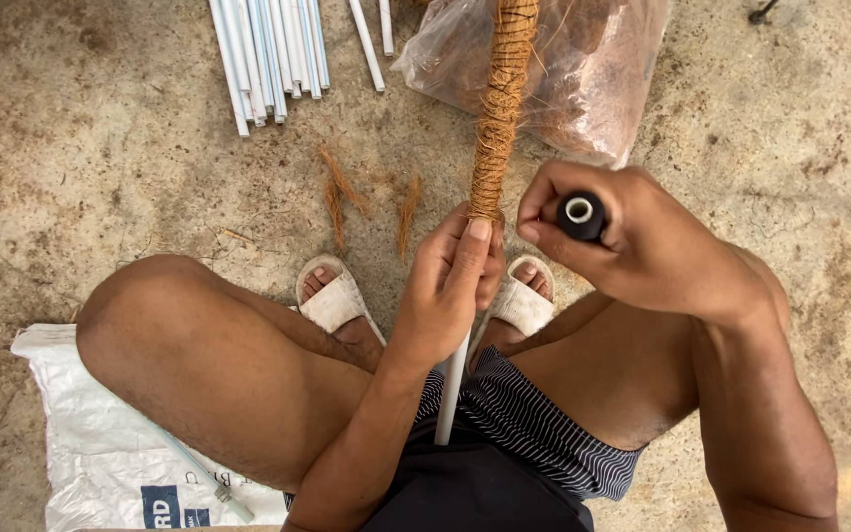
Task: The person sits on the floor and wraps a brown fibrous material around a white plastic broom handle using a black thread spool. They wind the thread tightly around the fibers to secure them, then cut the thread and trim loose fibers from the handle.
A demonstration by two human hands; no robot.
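Note:
A white pipe [452, 389] rises from between my knees, and its upper part is wrapped in brown coir fibre [500, 108]. My left hand [450, 281] grips the pipe just below the lower end of the wrapping, thumb pressed along the fibre. Just to the right of the pole, my right hand [642, 241] is closed around a black spool [580, 215] with a white core, its end facing the camera. Any thread between spool and pole is too thin to make out.
A bundle of bare white pipes [268, 54] lies on the concrete floor at the top left. A clear plastic bag of brown fibre [593, 74] sits behind the pole. Loose fibre tufts [342, 192] lie by my sandalled feet. A white woven sack [100, 443] lies under my left leg.

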